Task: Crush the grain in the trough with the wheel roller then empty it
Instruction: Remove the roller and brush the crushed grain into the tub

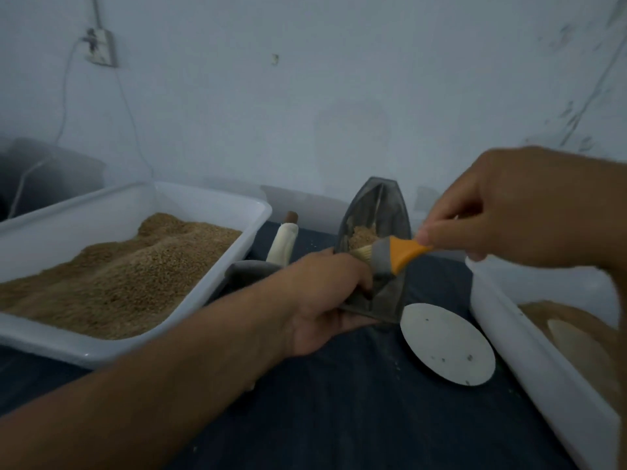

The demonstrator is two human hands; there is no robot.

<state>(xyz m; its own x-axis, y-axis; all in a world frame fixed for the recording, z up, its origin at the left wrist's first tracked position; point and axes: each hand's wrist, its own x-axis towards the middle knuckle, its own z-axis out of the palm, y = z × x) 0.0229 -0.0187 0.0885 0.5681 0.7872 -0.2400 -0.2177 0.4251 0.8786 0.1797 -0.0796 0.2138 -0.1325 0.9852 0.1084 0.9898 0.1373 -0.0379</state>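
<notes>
Head view, looking down at a dark tabletop [339, 401] against a pale wall [305, 96].

The left hand [322, 300] reaches in from the lower left and grasps the near end of the trough [376, 232], a dark grey boat-shaped vessel with a pointed far end. The trough is tilted, its far end raised toward the wall. A small heap of tan grain [363, 236] sits inside it, about halfway along.

The right hand [509, 215] comes in from the right and pinches the orange handle of a brush [397, 254]. The brush has a grey collar and pale bristles, and the bristles lie inside the trough just beside the grain.

The roller [283, 244], with a pale handle and a brown tip, stands behind the left hand, between the trough and the left tray; its wheel is mostly hidden.

On the left, a white tray [210, 205] holds a deep pile of tan grain. On the right, a second white tray [543, 368] holds more tan material and a pale scoop [576, 340]. A flat white disc [448, 344] lies on the table between the trough and the right tray.

A socket [100, 47] with a trailing cord is fixed to the wall at the upper left.
</notes>
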